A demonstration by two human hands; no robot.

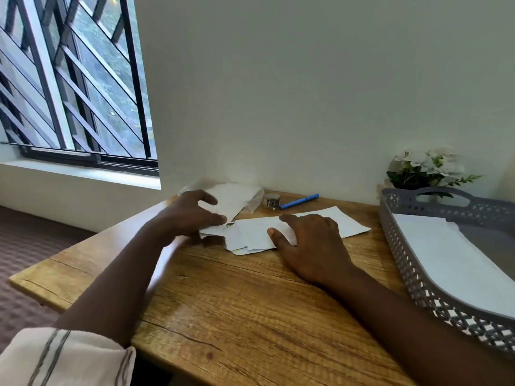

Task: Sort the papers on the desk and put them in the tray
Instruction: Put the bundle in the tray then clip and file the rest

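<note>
the left hand (195,214) curled round the near left edge of a white sheet (232,197), fingers arched over the top and thumb tucked under toward the middle of the frame; the hand was blurred, so how firm the hold was could not be read. its forearm ran up from the lower left corner, where a pale striped sleeve (64,358) was pushed back past the elbow.

the right hand (312,243) lay flat and relaxed, palm down, on the pile of papers (250,236) in the middle of the frame. its fingers were straight and slightly spread, the thumb stretched out to the left across the top slips and the index finger pointing up-left. the right forearm came in from the lower right corner, low over the desk (223,302).

the pile was a loose overlap of small white slips, touching the sheet held by the left hand. a longer sheet (348,221) reached out from under the right hand toward the right.

the grey lattice tray (401,246) sat at the right edge of the frame, apart from the pile, with white paper (446,260) already lying flat in it.

above the pile, against the wall, were a blue pen (299,201) and a small silvery object (271,202) just left of it. white flowers (429,168) stood behind the tray, and a barred window (78,87) filled the upper left.
</note>
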